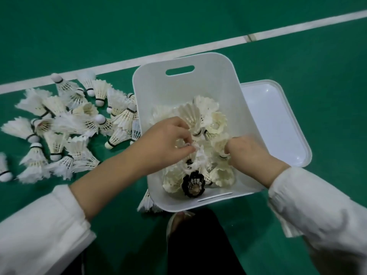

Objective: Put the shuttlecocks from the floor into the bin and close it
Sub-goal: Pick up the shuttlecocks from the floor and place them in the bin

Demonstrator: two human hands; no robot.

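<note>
The white bin (pixel 198 84) stands open on the green floor (pixel 297 46), its lid (pixel 278 126) lying flat against its right side; both hands reach inside. The left hand (pixel 166 143) pinches a white shuttlecock (pixel 199 153) by the feathers; the right hand (pixel 248 153) curls into the heap (pixel 202 116), its grip hidden; more shuttlecocks (pixel 59 132) lie scattered on the floor left of the bin.

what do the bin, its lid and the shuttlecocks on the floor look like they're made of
Bin: looks like matte white moulded plastic, with rounded corners and a cut-out handle slot.
Lid: same white plastic, glossier, showing light reflections.
Shuttlecocks on the floor: apparently real white feathers, frayed at the tips, on rounded white bases.
</note>
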